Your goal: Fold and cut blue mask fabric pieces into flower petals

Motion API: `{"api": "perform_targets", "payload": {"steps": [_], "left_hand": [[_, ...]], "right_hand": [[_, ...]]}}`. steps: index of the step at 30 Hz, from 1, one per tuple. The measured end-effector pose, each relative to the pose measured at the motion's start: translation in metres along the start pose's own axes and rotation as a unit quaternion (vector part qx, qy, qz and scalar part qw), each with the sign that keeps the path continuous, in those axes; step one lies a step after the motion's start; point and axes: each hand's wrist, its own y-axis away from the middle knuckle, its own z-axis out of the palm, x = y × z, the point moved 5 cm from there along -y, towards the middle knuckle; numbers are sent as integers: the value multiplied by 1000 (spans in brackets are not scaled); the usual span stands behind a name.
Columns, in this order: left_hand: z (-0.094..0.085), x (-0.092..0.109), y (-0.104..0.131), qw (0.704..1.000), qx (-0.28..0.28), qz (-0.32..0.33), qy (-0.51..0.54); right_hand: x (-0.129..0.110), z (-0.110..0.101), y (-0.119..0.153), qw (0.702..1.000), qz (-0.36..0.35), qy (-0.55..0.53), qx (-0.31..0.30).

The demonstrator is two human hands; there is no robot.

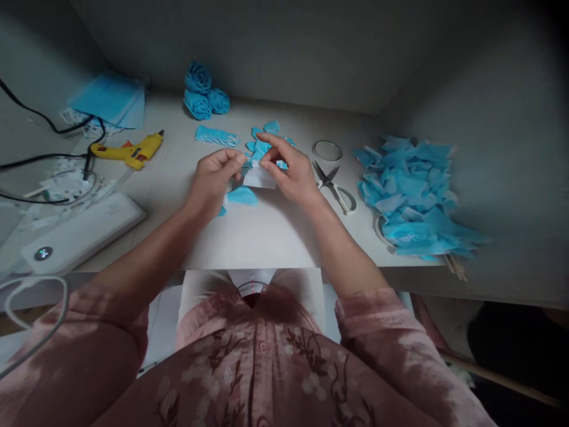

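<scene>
Between my two hands is a small white piece of fabric [259, 177], held up over the table. My left hand [217, 173] pinches its upper left edge with thumb and forefinger. My right hand [291, 169] grips its upper right edge between thumb and a finger, the forefinger raised and curved. Small blue scraps [272, 127] lie just behind the hands, partly covered by them. A larger blue piece [242, 196] rests on the table below my left hand. Farther back sits a folded blue strip [217, 136].
Blue rolled flowers [198, 104] stand at the back. Scissors [335, 188] and a wire ring [327, 150] lie right of my hands, beside a big blue fabric pile [411, 196]. At left are a yellow glue gun [133, 152], white power bank [84, 231], cables and blue masks [109, 101].
</scene>
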Motion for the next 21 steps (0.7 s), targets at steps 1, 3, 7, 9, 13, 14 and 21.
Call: {"api": "perform_targets", "payload": {"steps": [1, 3, 7, 9, 13, 14, 21], "left_hand": [[0, -2, -1, 1000, -5, -2, -4], [-4, -7, -3, 1000, -5, -5, -5], [-17, -13, -12, 1000, 12, 9, 22], [-23, -15, -17, 999, 20, 23, 25], [-18, -20, -21, 995, -45, 86, -11], [-14, -22, -21, 991, -73, 106, -24], [-5, -30, -18, 983, -99, 128, -88]], "right_hand": [[3, 0, 0, 1000, -2, 0, 5], [9, 1, 0, 1000, -7, -7, 17], [23, -1, 1, 999, -4, -22, 44], [27, -4, 2, 998, 1, -29, 60], [26, -5, 2, 996, 6, -53, 64], [24, -4, 2, 996, 9, -59, 63], [6, 4, 4, 988, -7, -138, 68]]}}
